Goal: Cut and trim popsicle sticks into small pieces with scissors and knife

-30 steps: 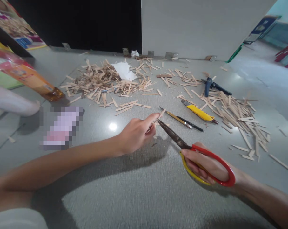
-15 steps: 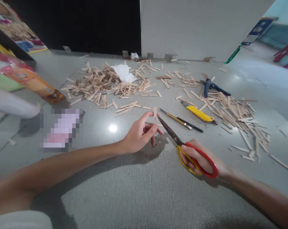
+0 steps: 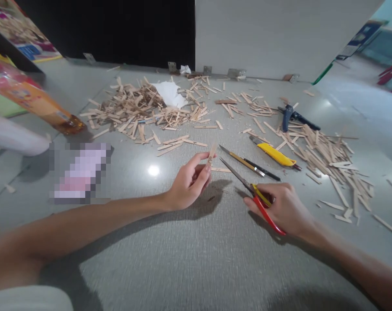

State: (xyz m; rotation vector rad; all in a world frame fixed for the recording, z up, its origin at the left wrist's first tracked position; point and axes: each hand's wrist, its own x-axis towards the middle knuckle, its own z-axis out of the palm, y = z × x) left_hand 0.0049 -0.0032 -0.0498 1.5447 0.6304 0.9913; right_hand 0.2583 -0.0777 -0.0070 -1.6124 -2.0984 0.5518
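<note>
While the left hand [image 3: 189, 183] keeps thumb and fingertips closed on a stick [image 3: 211, 156], the stick now leans to the right; half a second earlier it stood upright. Its printed mark lies just above the thumb. The right hand [image 3: 288, 207] has rolled over since then: its back faces up, with the yellow loop uppermost and the red loop below. Its fingers remain curled round the handles of the scissors [image 3: 254, 190]. The blade tips, previously at the stick, are now apart from it, to the right of the left fingers. A loose strip [image 3: 222, 169], partly covered before, shows just right of the left fingertips. Beyond the right fingers, the cutter [image 3: 276, 154] is unmoved.
</note>
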